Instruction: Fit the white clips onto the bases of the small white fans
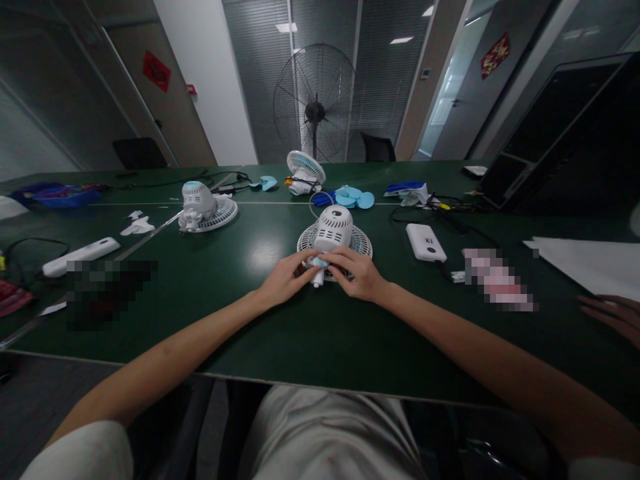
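In front of me a small white fan (pixel 334 230) lies face down on its grille, its vented motor housing pointing up. At its near side a white neck piece (pixel 317 279) with a light blue part (pixel 321 263) sticks out towards me. My left hand (pixel 286 280) grips this neck from the left, thumb and fingers closed around it. From the right, my right hand (pixel 361 275) closes on the same spot, its fingertips almost meeting the left ones. The fingers partly hide the neck and the near rim of the grille.
Other small fans stand left (pixel 198 208) and at the back (pixel 303 175). Blue fan blades (pixel 354 197) lie behind mine. On the right are a white power bank (pixel 426 243), cables and another person's hand (pixel 613 315). A white device (pixel 83 257) lies left on the green table (pixel 240 333).
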A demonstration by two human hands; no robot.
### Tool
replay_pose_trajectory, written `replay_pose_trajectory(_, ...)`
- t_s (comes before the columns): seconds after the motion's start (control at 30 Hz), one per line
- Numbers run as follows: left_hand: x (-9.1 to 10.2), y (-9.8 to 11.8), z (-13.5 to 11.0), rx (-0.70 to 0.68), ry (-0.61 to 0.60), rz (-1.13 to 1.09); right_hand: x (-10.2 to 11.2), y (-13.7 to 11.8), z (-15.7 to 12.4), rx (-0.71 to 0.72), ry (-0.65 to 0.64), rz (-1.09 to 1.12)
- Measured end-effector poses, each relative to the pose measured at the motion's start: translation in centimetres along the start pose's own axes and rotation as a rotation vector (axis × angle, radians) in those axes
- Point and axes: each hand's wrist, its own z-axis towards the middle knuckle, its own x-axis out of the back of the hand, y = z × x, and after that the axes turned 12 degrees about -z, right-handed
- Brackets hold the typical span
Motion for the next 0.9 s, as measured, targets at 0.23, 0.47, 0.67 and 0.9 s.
replay_pose_trajectory(0.23,0.1,0.0,0.1,-0.004,-0.013,0.003,-0.6,0.2,0.3,-0.042,0.039,-0.055)
replay_pose_trajectory(0.47,0.0,-0.3,0.0,-0.012,-0.010,0.008,-1.4,-1.1,0.7,-0.134,0.074,-0.211)
replay_pose_trajectory(0.67,0.2,-0.3,0.0,-0.023,-0.012,-0.002,-0.4,-0.2,0.2,-0.044,0.023,-0.030)
replay_pose_trajectory(0.9,0.3,0.0,0.0,-0.037,-0.025,0.008,-0.7,0.7,0.2,-0.011,0.040,-0.084)
